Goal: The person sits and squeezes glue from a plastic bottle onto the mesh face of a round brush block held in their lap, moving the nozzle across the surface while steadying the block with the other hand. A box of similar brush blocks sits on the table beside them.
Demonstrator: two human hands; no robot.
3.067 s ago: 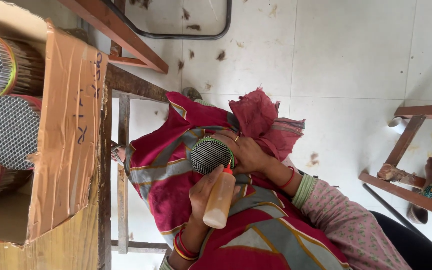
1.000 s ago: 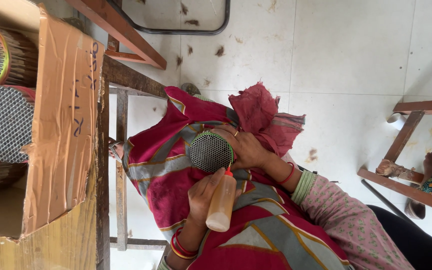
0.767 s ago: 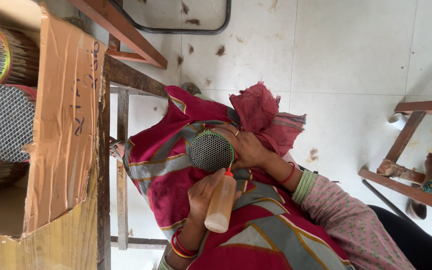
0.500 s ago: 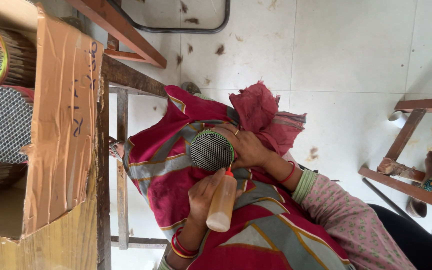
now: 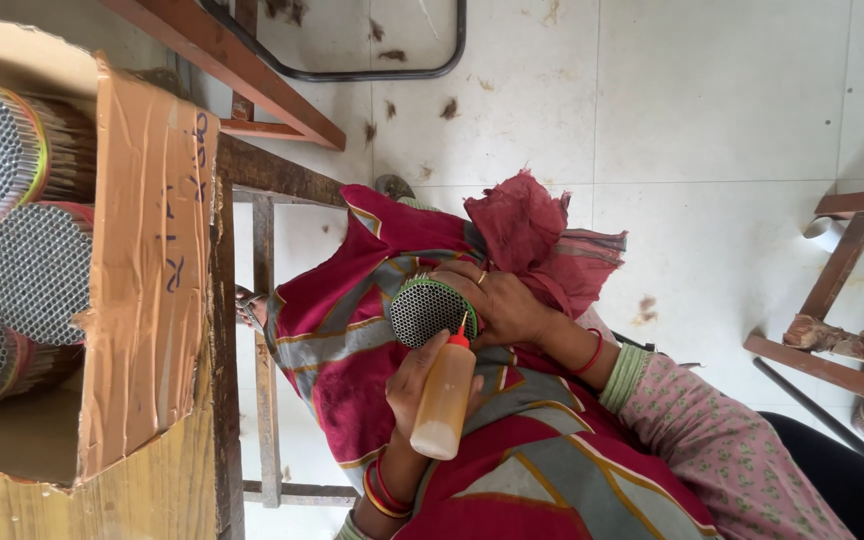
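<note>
At left, cardboard box [image 5: 147,290] is holding finished tube bundles [image 5: 37,270], open ends outward. Red patterned cloth [image 5: 352,330] is covering the lap. Round tube bundle [image 5: 430,312], green-banded, is resting there, honeycomb face upward, long axis into the lap; left hand [image 5: 507,305] is gripping it. Right hand [image 5: 414,375] is clasping amber squeeze bottle [image 5: 444,400], red nozzle touching the face's edge. Filling appears underway; progress unclear.

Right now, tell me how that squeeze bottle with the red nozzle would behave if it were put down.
The squeeze bottle looks like soft plastic, so it probably gives under the fingers. Only a pale band of liquid shows near its base, so it is likely light. Tall and narrow, it could tip easily, and on its side it might roll.
</note>
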